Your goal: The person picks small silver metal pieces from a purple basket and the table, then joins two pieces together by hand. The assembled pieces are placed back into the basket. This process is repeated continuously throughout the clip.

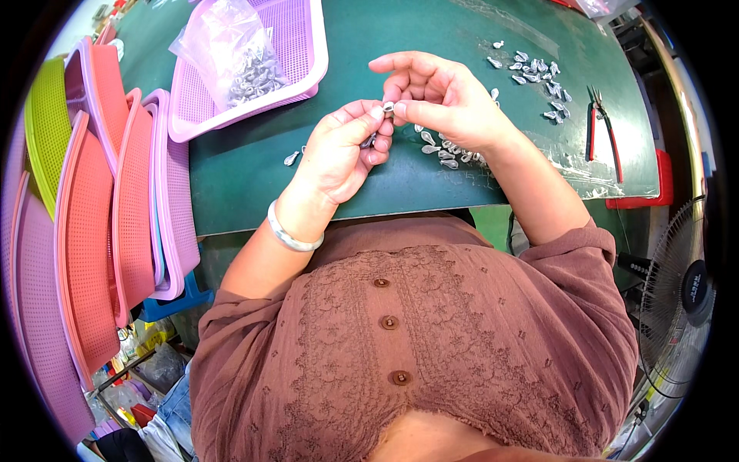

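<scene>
Head view: the left hand and right hand meet above the green table, a small metal piece between them.
The left, reaching inward, pinches the piece between thumb and fingers; the right arches opposite, index finger stretched leftward, thumb tip beside the piece, whether gripping I cannot tell.

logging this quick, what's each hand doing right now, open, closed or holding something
Left hand: closed, pinching a small metal piece.
Right hand: index finger extended, thumb by that piece; whether it grips it cannot be told.
</scene>
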A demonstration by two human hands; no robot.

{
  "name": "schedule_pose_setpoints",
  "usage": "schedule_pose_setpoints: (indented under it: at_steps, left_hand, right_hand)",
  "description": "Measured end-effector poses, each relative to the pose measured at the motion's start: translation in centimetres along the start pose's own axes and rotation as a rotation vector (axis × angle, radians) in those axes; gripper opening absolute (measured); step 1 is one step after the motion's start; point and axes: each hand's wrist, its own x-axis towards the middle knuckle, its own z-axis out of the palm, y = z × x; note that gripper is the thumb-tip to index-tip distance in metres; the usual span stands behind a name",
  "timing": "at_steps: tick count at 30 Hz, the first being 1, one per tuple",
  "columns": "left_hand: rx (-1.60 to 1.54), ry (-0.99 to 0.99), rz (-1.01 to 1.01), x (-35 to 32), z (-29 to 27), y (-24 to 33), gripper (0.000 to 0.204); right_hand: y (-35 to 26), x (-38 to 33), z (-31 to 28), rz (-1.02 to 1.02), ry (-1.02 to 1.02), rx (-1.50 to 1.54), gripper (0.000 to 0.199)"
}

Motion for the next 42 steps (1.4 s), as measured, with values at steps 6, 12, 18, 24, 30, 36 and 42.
schedule_pose_setpoints:
  at_steps: [6, 12, 18, 24, 30, 36, 42]
  left_hand:
    - [0.026, 0.014, 0.019, 0.0, 0.1, 0.0, 0.011]
    - [0.034, 0.025, 0.015, -0.1, 0.2, 0.1, 0.011]
    - [0.027, 0.033, -0.015, -0.1, 0.2, 0.2, 0.011]
    - [-0.073, -0.043, -0.098, -0.1, -0.3, 0.5, 0.011]
    - [-0.150, -0.119, -0.127, 0.0, -0.8, 0.4, 0.013]
    - [-0.104, -0.007, -0.047, -0.2, -0.3, 0.4, 0.010]
    - [0.090, 0.091, 0.086, -1.0, 0.9, 0.6, 0.010]
  right_hand:
    - [0.0, 0.0, -0.1, 0.018, 0.000, 0.045, 0.046]
    - [-0.1, 0.0, 0.0, 0.033, 0.003, 0.056, 0.046]
    - [0.0, 0.0, 0.0, 0.024, -0.003, 0.053, 0.045]
    - [0.3, 0.0, 0.2, -0.081, -0.049, -0.022, 0.045]
    - [0.4, 0.0, 0.1, -0.080, -0.067, -0.048, 0.046]
    - [0.2, -0.1, 0.3, -0.212, 0.040, -0.367, 0.047]
    - [0.6, 0.1, 0.6, -0.419, 0.144, -0.555, 0.045]
